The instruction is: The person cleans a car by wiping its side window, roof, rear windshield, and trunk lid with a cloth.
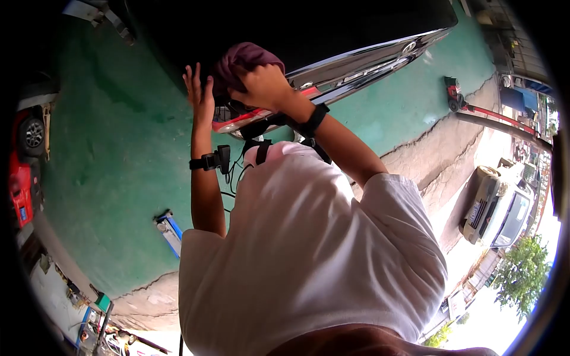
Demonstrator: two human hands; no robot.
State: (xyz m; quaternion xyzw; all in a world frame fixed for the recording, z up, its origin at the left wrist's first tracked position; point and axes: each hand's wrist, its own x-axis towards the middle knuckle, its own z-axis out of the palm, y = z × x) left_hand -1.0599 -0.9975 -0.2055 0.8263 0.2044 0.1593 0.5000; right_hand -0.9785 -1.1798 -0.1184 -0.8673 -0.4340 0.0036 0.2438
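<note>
Bunched under my right hand (270, 88) is a maroon cloth (246, 58), its fingers closed round it. The cloth lies against the corner of a black car (332, 35), just above a red-edged lamp (237, 123). My left hand (200, 95) is held up at the same corner with its fingers spread and nothing in it. Whether its palm touches the bodywork I cannot tell. A black strap sits on each wrist.
A chrome strip and badge (408, 47) run along the car's end. On the green floor (119, 196) stand a blue floor jack (169, 232) and a red long-handled jack (455, 98). A red vehicle (22, 184) is at left, a parked light-coloured vehicle (496, 210) outside.
</note>
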